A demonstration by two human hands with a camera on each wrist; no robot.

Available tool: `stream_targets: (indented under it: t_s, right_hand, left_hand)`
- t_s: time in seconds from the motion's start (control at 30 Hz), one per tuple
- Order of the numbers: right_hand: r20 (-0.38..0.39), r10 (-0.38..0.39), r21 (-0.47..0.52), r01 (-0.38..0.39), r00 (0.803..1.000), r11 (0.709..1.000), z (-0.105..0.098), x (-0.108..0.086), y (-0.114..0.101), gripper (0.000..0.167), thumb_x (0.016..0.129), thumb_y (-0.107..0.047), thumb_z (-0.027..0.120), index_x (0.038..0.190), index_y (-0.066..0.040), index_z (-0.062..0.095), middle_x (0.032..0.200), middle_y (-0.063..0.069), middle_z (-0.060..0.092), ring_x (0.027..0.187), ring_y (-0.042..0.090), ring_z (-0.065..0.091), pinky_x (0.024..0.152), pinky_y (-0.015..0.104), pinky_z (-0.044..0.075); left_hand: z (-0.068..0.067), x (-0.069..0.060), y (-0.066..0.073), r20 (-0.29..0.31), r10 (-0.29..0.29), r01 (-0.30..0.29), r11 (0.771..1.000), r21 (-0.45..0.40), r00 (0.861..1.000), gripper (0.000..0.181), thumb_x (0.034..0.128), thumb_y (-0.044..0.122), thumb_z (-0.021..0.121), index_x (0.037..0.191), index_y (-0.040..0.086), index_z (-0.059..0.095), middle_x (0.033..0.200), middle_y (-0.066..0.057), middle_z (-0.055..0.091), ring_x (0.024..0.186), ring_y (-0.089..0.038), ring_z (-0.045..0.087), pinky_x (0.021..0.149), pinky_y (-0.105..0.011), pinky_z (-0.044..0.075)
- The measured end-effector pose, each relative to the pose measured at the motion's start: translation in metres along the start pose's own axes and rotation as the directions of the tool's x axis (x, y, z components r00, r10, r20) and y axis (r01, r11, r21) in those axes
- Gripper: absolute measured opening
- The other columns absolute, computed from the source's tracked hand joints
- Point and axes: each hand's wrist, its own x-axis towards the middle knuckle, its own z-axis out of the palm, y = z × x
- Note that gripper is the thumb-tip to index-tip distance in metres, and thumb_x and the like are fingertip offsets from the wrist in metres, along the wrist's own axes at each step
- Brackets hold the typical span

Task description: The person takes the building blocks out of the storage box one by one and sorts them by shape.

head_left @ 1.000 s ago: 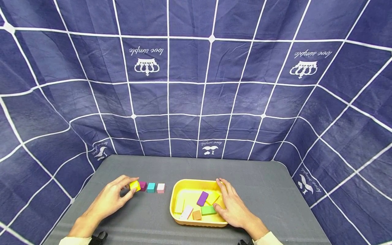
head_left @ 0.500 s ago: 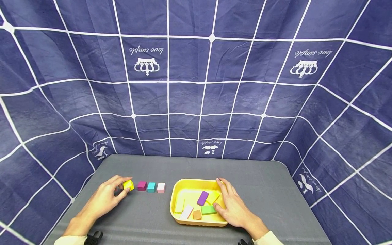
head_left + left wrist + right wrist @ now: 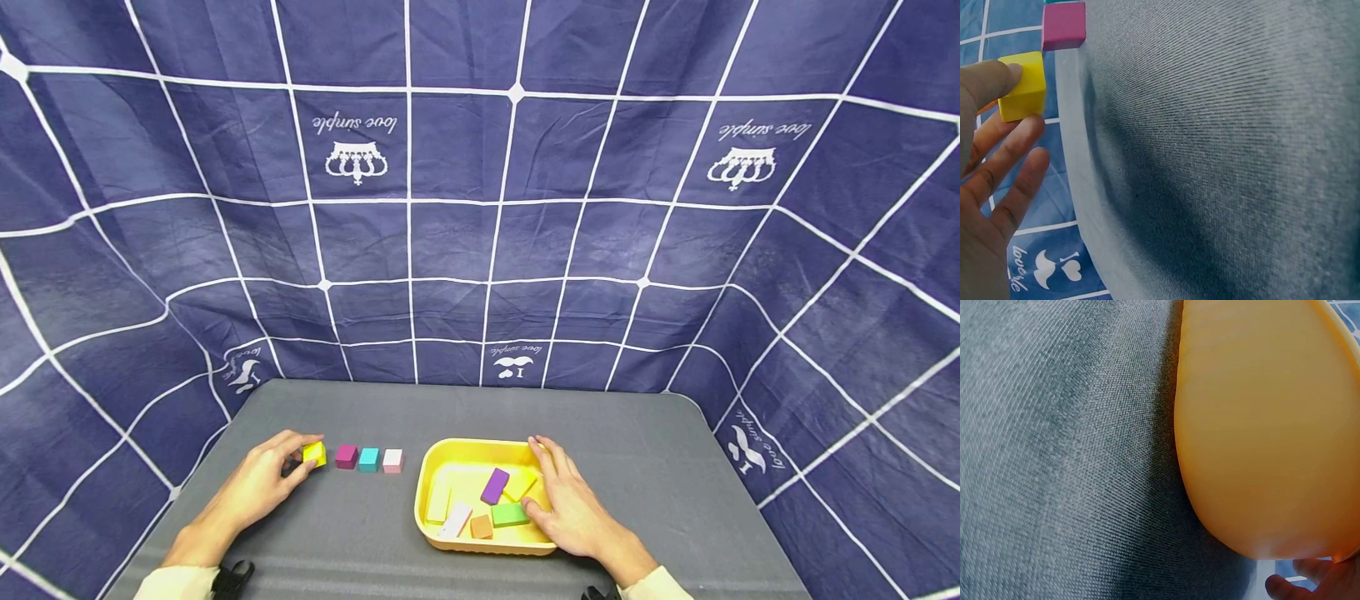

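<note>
In the head view my left hand [image 3: 262, 479] pinches a yellow cube [image 3: 313, 453] between thumb and fingers. The left wrist view has the thumb over one face of that cube, other fingers spread below. To the right of it, with a gap, a magenta cube [image 3: 347, 457], a teal cube [image 3: 368, 459] and a pink cube [image 3: 393, 461] form a row on the grey table. My right hand [image 3: 573, 508] holds the right side of a yellow plastic tray [image 3: 450, 546], thumb over the rim and fingers along the outside. Its fingertips are partly out of frame in the right wrist view.
Inside the tray lie several blocks, among them a purple block [image 3: 495, 486], a green block [image 3: 510, 514], an orange block [image 3: 482, 527] and a white-pink block [image 3: 456, 521]. A blue gridded cloth [image 3: 450, 250] hangs behind and beside the grey table [image 3: 675, 467].
My left hand has carried the yellow cube left, away from the magenta cube, opening a gap between them. In the last half second it barely moves. My right hand stays on the tray.
</note>
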Motion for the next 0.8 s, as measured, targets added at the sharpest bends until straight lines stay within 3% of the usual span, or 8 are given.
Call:
stream_targets:
  t_s: [0.17,0.43,0.8]
  right_hand:
    - [0.012,0.003,0.003,-0.003,1.000,1.000,0.001,0.000,0.001,0.091,0.100,-0.029,0.079,0.178,-0.004,0.041,0.181,0.016,0.044,0.160,0.041,0.054,0.126,0.065,0.054]
    - [0.039,0.019,0.012,-0.020,0.999,1.000,0.001,0.001,0.002,0.092,0.101,-0.030,0.079,0.180,-0.004,0.038,0.182,0.017,0.042,0.162,0.042,0.052,0.128,0.066,0.052]
    - [0.041,0.030,0.016,-0.030,0.999,0.999,0.001,0.000,0.003,0.092,0.102,-0.030,0.078,0.180,-0.006,0.037,0.183,0.015,0.041,0.163,0.041,0.051,0.129,0.065,0.051]
  left_hand:
    - [0.005,0.002,-0.005,0.022,-0.007,0.008,1.000,-0.009,1.000,0.042,0.0868,0.005,0.101,0.126,0.011,0.087,0.110,0.003,0.082,0.083,-0.006,0.069,0.073,-0.029,0.058]
    - [0.015,0.004,-0.013,0.042,0.023,-0.021,0.999,-0.029,0.999,0.043,0.0844,-0.003,0.099,0.125,0.005,0.086,0.108,-0.001,0.082,0.084,-0.004,0.068,0.074,-0.027,0.060]
    - [0.023,0.004,-0.016,0.066,0.031,-0.030,0.999,-0.011,0.997,0.046,0.0817,-0.004,0.101,0.123,0.009,0.087,0.114,-0.001,0.084,0.092,-0.016,0.076,0.078,-0.033,0.063]
